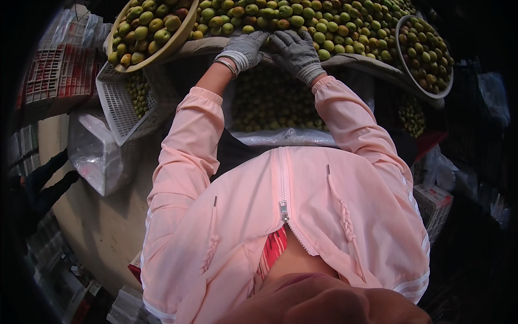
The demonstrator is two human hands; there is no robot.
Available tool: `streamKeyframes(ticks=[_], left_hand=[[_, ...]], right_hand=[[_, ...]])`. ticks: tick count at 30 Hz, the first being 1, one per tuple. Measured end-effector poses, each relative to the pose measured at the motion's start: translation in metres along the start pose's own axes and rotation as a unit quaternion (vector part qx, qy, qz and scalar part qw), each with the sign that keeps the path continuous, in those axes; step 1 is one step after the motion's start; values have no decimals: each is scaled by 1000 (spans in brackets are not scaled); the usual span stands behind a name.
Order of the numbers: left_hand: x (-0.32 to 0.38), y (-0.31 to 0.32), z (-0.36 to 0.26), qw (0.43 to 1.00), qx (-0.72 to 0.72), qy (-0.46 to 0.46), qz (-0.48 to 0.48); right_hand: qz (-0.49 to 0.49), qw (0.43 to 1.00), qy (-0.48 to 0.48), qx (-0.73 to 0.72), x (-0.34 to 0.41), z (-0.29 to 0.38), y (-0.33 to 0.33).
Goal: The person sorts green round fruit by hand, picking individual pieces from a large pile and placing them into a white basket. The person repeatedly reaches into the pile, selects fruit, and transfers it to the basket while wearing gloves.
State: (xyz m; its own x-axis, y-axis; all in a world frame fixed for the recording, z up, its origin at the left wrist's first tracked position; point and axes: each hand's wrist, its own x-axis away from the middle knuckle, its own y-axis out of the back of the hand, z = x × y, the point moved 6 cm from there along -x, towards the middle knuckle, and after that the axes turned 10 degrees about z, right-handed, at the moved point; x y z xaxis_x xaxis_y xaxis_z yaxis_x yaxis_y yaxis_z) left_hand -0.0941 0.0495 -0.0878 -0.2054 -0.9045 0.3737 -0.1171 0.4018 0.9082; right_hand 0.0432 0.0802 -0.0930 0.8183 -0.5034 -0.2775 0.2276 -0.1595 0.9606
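Observation:
A broad heap of small green-yellow fruits (340, 30), which look like jujubes, some blushed brown, lies before me. My left hand (245, 46), in a grey knit glove with a bracelet at the wrist, reaches over the heap's cloth-covered near edge (206, 44). Its fingertips touch the nearest fruits; its palm is hidden, so a held fruit cannot be ruled out. Beside it, my right hand (298, 54), gloved alike, has its fingers stretched and apart against the fruits. No fruit shows in it. Below both hands, more fruits (279, 99) lie in a plastic-lined container (291, 137).
A yellow basin (184, 38) of fruits stands at left, a white basin (449, 85) of fruits at right. Lower left are a white plastic crate (117, 109) with fruits and a plastic-lined bin (95, 150). Red crates (60, 77) are stacked beyond. Another person's legs (48, 186) show far left.

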Motion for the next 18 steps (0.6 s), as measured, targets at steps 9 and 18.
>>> streamKeyframes(ticks=[9, 18], left_hand=[[6, 16, 33, 989, -20, 115, -88], [-12, 4, 15, 996, 46, 53, -56]], right_hand=[[25, 985, -166, -30, 86, -101, 47], [185, 961, -188, -82, 65, -92, 31]])
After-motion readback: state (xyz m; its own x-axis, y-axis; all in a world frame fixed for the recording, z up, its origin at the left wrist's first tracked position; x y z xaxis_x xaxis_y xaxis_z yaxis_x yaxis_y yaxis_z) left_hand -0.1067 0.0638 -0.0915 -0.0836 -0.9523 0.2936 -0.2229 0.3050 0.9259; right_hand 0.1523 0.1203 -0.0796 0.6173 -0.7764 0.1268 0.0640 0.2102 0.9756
